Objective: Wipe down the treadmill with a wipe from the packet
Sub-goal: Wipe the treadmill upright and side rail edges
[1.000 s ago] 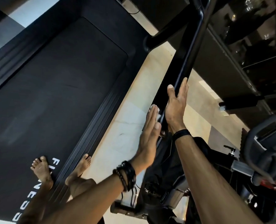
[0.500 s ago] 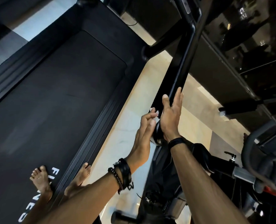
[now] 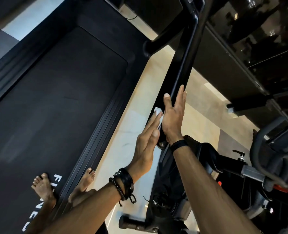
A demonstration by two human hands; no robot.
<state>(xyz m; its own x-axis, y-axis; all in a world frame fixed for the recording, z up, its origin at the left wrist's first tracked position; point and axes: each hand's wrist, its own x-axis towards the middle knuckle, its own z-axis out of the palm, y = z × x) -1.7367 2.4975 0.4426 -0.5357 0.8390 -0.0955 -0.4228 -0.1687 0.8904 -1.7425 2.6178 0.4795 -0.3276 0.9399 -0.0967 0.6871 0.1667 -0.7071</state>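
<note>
Up on the treadmill's right side, both my hands are on the black handrail (image 3: 182, 68). My right hand (image 3: 172, 119) grips the rail near its lower end, thumb on the near side and fingers wrapped over the far side, black band on the wrist. My left hand (image 3: 147, 146) is flat, fingers straight and together, pressing the white wipe (image 3: 158, 111) against the side of the rail. The wipe is bunched up and only pokes out past my fingertips, right beside my right thumb base, so most of it is hidden under my fingers.

The rail runs long and straight, angled from its rounded end by my wrists up and away toward the console end at the top of the view, where it bends. My left wrist has a stack of dark bracelets (image 3: 123, 184).

My bare feet are down below, left foot (image 3: 42, 184) on the belt (image 3: 55, 98) next to some white lettering, right foot (image 3: 85, 181) on the side strip. Tan floor (image 3: 131, 132) sits between the deck and rail, and a bike (image 3: 258, 174) is off to the right.
</note>
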